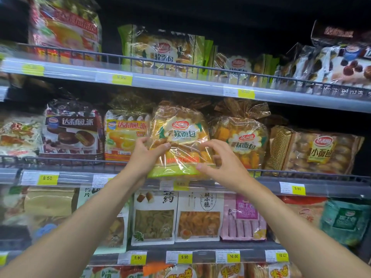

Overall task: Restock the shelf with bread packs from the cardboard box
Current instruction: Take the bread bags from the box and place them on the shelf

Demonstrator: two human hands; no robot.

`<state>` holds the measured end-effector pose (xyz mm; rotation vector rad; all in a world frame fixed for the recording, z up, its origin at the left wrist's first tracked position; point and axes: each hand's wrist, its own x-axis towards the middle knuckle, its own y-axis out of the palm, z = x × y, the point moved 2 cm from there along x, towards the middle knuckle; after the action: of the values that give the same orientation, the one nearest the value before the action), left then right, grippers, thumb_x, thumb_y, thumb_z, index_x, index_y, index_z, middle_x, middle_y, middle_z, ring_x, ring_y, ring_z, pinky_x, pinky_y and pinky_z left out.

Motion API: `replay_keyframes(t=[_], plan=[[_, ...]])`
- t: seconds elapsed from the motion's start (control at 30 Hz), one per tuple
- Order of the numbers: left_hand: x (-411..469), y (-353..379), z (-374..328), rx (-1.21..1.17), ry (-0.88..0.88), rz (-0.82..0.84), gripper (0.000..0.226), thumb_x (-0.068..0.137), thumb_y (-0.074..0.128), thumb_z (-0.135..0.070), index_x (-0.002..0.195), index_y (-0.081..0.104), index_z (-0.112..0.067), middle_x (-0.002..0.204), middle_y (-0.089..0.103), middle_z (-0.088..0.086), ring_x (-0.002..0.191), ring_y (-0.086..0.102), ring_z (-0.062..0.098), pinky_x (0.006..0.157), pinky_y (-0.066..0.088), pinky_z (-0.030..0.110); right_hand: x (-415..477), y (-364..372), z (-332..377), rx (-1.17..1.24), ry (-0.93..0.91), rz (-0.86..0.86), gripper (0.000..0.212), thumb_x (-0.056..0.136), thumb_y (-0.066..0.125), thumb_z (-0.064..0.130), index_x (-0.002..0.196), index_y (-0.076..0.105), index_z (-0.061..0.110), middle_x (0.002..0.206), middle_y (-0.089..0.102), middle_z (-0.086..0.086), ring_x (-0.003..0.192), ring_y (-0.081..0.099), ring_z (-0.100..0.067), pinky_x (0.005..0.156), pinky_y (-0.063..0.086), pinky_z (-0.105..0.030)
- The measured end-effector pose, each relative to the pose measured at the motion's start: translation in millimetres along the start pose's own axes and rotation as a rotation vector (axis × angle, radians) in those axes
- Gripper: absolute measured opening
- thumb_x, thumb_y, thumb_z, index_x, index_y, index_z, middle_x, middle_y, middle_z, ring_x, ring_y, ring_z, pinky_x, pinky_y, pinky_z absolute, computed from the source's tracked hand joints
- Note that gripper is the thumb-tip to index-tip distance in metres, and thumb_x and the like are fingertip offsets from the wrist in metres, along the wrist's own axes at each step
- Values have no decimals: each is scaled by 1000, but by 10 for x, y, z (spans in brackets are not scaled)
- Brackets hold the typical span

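Bread pack (178, 137) held by both hands (146, 155) (220, 163).

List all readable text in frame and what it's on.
"软面包": held bread pack
"软面包": neighbouring bread pack
"达利园.派": dark pie pack, yellow pie pack
"小面包": brown pack
"8.50": price tag
"9.90": upper price tag
"10.00": lower price tag
Fine print on tags: too blurred.

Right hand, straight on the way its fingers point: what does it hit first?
The bread pack that the left hand grips: it lies just before the curled fingers of the right hand. Whether they touch it, depth does not show.
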<state>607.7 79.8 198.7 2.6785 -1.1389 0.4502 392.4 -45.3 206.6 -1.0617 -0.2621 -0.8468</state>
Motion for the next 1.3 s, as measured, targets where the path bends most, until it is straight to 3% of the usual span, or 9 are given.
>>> replay_keyframes(t=[0.07,0.2,0.37,0.5,0.7,0.87,1.0,1.13,1.3], plan=[[91,84,-64,21,7,17,89,82,82,-41,152,27,-30,157,40,9,134,49,29,115,38,49,53,4,16,-26,1,-23,60,83,78,46,136,50,47,155,25,18,134,39,-11,110,38,-35],[234,257,-165,103,69,27,82,89,75,-33,154,27,-21,160,34,6,142,39,25,111,36,42,172,20,-26,-53,27,-123,60,83,81,36,136,54,36,154,24,12,131,30,-2,110,32,-27],[394,310,-177,254,78,5,82,88,77,-35,154,32,-16,147,50,4,130,52,25,108,48,47,257,137,-80,-181,48,-219,61,83,81,37,137,52,34,157,22,9,114,41,-8,93,36,-23],[480,302,-255,261,126,-11,73,88,78,-29,149,40,-17,135,60,3,116,62,21,91,57,34,345,146,-84,-188,33,-271,60,81,83,39,133,53,36,153,25,7,105,42,-7,92,42,-25],[577,338,-434,296,172,-47,67,90,76,-23,147,42,-14,120,58,-3,103,59,14,71,51,19,536,149,-63,-204,36,-340,64,80,84,36,134,52,35,152,26,1,109,41,-8,96,46,-31],[644,302,-264,414,138,-49,75,88,79,-26,151,41,-12,127,57,-1,109,55,16,89,49,29,568,300,-156,-295,15,-368,65,78,86,32,132,50,32,152,27,-3,121,52,-23,97,52,-37],[644,253,-147,581,205,-59,65,87,78,-34,143,50,-16,128,63,1,112,59,18,88,51,32,528,434,-222,-388,21,-372,65,82,82,35,138,48,31,155,27,-6,142,33,-29,96,51,-40],[641,235,-153,679,364,-108,69,80,83,-38,138,48,-24,126,66,-2,114,63,19,96,55,41,530,459,-208,-440,2,-395,64,82,82,32,138,51,26,152,31,-9,143,29,-30,96,50,-38],[650,255,-154,710,425,-110,73,80,83,-39,140,45,-25,128,65,-1,117,63,21,98,55,42,577,477,-197,-456,20,-389,65,80,84,31,134,50,23,149,33,-11,141,32,-32,97,50,-40]])
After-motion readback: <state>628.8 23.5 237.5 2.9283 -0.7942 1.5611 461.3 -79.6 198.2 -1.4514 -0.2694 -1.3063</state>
